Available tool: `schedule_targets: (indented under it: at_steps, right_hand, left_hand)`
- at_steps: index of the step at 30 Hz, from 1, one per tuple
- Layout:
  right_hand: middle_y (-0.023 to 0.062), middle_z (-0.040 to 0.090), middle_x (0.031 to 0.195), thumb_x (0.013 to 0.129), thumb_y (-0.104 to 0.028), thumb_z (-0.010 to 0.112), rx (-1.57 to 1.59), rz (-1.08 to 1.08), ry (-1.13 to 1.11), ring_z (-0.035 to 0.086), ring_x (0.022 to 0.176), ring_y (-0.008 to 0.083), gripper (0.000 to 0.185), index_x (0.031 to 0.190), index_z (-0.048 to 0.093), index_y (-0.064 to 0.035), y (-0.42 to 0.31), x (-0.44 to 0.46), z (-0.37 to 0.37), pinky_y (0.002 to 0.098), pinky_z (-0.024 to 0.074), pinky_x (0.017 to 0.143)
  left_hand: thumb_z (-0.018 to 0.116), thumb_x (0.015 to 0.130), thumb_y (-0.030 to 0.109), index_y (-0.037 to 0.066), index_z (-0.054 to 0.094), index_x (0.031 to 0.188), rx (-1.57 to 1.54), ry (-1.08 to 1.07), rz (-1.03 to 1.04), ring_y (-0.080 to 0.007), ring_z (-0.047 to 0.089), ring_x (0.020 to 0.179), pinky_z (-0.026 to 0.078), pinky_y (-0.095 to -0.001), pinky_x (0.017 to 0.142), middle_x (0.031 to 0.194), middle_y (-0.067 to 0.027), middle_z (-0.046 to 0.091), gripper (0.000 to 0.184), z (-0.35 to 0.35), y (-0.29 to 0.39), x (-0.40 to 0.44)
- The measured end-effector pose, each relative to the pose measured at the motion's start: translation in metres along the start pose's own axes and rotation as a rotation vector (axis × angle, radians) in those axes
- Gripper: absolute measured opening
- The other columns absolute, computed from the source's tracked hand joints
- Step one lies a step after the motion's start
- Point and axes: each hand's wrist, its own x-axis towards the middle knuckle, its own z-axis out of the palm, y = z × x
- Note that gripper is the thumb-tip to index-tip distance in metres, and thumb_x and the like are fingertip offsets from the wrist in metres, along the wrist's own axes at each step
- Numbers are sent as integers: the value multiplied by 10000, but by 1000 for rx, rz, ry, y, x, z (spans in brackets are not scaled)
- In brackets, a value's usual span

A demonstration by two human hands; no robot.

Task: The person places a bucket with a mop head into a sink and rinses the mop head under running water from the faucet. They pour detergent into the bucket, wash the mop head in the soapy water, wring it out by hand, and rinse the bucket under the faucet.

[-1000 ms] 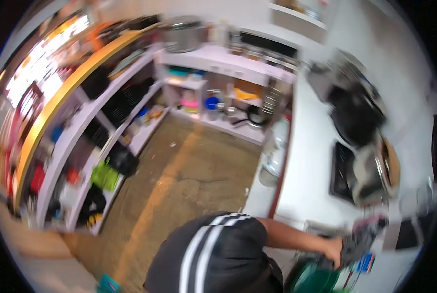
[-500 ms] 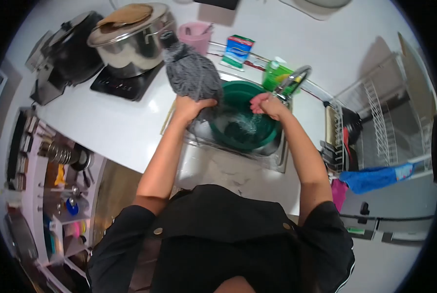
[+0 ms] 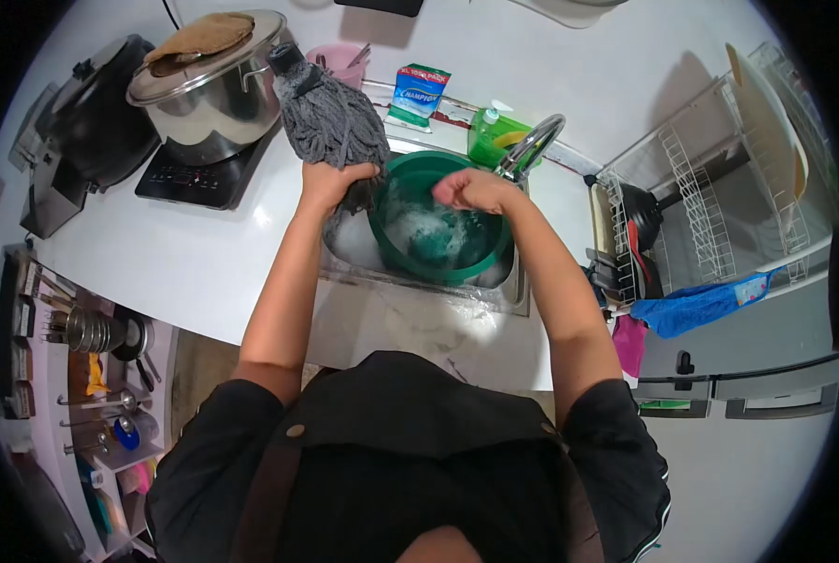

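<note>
A grey string mop head [image 3: 333,117] with a dark socket at its top is tilted over the sink's left side. My left hand [image 3: 330,184] is wrapped round its lower strands. Over the green basin [image 3: 438,276], my right hand [image 3: 474,190] is curled with the fingers together; whether anything is inside them is hidden. Foamy water lies in the basin, which sits in the metal sink [image 3: 349,242]. A curved chrome faucet [image 3: 535,145] rises just behind my right hand.
Behind the sink stand a blue detergent packet [image 3: 421,92], a green soap bottle [image 3: 485,129] and a pink cup [image 3: 343,64]. A big steel pot [image 3: 208,98] rests on a black cooktop [image 3: 197,180] at left. A wire dish rack [image 3: 696,192] is at right.
My right hand has risen from low in the basin, near the falling water, toward its back rim. The view has shifted slightly. My left hand keeps its hold on the mop head.
</note>
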Motion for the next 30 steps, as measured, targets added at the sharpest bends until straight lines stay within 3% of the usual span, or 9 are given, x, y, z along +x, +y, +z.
schedule_targets:
  at_steps: [3,5,9,12,14,16,19,24,30]
  right_hand:
    - [162,629,833,697,-32,468,324,-151,320,605,766,243,245,863,642,17,13,17,6,310,480,707]
    - [97,626,775,726,-38,428,-980,141,-154,598,749,189,306,944,642,-30,2,16,1,291,470,681]
    - [116,632,863,864,-341,380,177,-92,114,590,754,231,405,1041,619,-66,-7,5,24,329,464,757]
    - [100,601,907,893,-510,318,-612,202,141,552,804,136,565,1022,600,-38,24,37,11,353,457,762]
    - [121,605,899,892,-523,295,-119,308,-14,566,814,169,590,1037,593,-35,12,31,18,365,446,793]
    - [151,616,878,892,-512,284,748,287,-149,593,813,221,583,1036,586,-35,-15,8,25,381,438,821]
    - [145,615,904,894,-481,309,-281,184,289,601,817,201,539,1051,577,-41,-3,21,16,375,457,798]
    - [69,612,904,805,-48,524,682,-34,-124,574,754,136,174,961,592,-10,-9,10,24,239,479,643]
    - [73,600,740,832,-128,474,673,135,119,556,635,165,176,822,605,-10,18,44,26,277,469,594]
  left_hand:
    - [757,487,79,-43,556,967,-58,-10,-18,-230,568,888,439,-311,799,970,-114,601,534,4,3,1]
    - [756,487,73,-40,555,968,-65,-9,-25,-228,569,886,440,-310,799,962,-109,601,534,6,2,1]
    - [753,491,37,-43,545,973,-153,-27,-63,-230,579,858,456,-313,784,940,-107,601,531,10,-6,7]
    - [749,499,6,-48,540,969,-194,-26,-119,-235,588,828,474,-318,761,933,-114,599,518,11,3,4]
    - [737,504,-12,-44,539,973,-188,-26,-110,-238,590,821,480,-330,751,924,-112,599,509,11,2,3]
    - [725,510,-30,-41,539,976,-191,-21,-103,-241,591,814,487,-342,740,915,-111,598,502,12,1,4]
    - [725,516,-24,-44,545,961,-213,-46,-151,-244,591,822,489,-349,739,901,-112,598,481,10,-1,3]
    - [741,523,4,-43,554,979,-43,-44,-62,-233,583,840,467,-327,771,940,-115,600,495,6,7,9]
    - [771,495,38,-51,558,965,129,77,95,-222,572,866,438,-306,801,956,-105,604,524,-8,11,14]
